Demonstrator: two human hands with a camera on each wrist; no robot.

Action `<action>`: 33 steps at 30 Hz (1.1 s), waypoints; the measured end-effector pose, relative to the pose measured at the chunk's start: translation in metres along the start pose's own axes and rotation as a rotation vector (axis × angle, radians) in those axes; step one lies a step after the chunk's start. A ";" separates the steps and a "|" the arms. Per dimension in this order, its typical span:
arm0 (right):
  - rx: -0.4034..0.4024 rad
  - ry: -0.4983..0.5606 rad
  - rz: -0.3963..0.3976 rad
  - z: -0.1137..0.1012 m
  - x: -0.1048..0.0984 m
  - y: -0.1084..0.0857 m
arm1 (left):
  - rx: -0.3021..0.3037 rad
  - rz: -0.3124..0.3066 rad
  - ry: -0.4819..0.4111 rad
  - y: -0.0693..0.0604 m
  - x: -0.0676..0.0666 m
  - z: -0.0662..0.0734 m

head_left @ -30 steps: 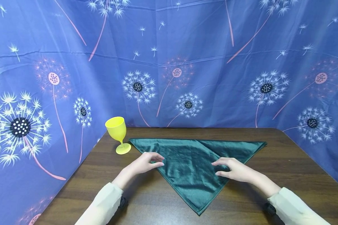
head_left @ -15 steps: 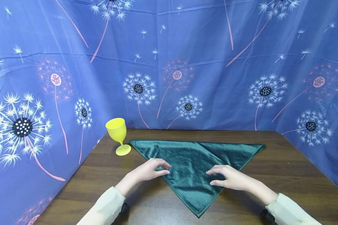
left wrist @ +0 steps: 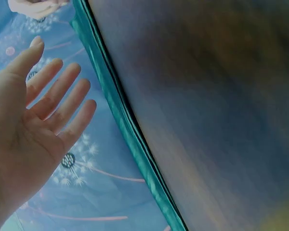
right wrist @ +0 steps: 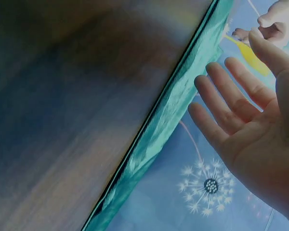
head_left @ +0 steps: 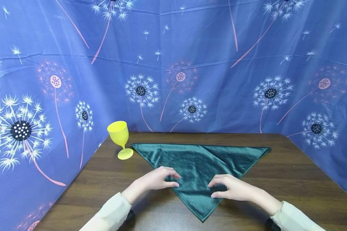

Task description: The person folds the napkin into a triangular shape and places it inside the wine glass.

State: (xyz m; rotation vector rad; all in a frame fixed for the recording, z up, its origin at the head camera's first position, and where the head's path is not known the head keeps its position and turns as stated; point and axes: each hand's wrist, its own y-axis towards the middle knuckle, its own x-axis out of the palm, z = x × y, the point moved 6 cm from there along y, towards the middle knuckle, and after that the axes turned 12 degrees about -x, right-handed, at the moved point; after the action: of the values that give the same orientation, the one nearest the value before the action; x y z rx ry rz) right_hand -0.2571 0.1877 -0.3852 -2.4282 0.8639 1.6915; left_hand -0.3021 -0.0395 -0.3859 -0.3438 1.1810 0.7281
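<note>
A dark green, shiny cloth (head_left: 191, 163) lies folded into a triangle on the table, with one corner pointing toward me. My left hand (head_left: 159, 178) hovers by its left slanting edge, fingers loosely bent and holding nothing. Across from it, my right hand (head_left: 233, 188) is over the right slanting edge, likewise relaxed and without anything in it. In the left wrist view, the left palm (left wrist: 33, 134) has its fingers spread apart from the cloth edge (left wrist: 130, 130). The right wrist view shows the right palm (right wrist: 260, 139) near the cloth edge (right wrist: 159, 120), with a gap visible.
A yellow goblet (head_left: 119, 136) stands upright at the back left, close to the cloth's left corner. The brown wooden table (head_left: 292, 173) is bordered at the back and sides by a blue dandelion-print curtain (head_left: 219, 80).
Both hands have moved nearer to me and closer together along the cloth's slanting edges. The cloth and goblet stay in place, while the view has shifted slightly.
</note>
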 end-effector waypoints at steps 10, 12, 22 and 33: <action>-0.106 0.025 -0.011 -0.012 0.014 0.005 | 0.075 -0.089 0.019 -0.001 0.015 0.025; -0.115 0.044 -0.010 -0.011 0.016 0.005 | 0.092 -0.104 0.019 -0.001 0.018 0.028; -0.157 0.113 -0.017 -0.010 0.019 0.005 | 0.122 -0.174 0.026 -0.002 0.027 0.033; -0.143 0.047 -0.050 -0.009 0.026 0.005 | 0.115 -0.166 0.128 0.000 0.034 0.035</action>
State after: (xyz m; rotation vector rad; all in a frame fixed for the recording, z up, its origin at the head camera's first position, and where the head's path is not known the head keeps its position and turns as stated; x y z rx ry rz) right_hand -0.2453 0.1700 -0.4028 -2.5673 0.7037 1.7420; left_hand -0.2702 -0.0073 -0.4041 -0.3913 1.2924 0.4976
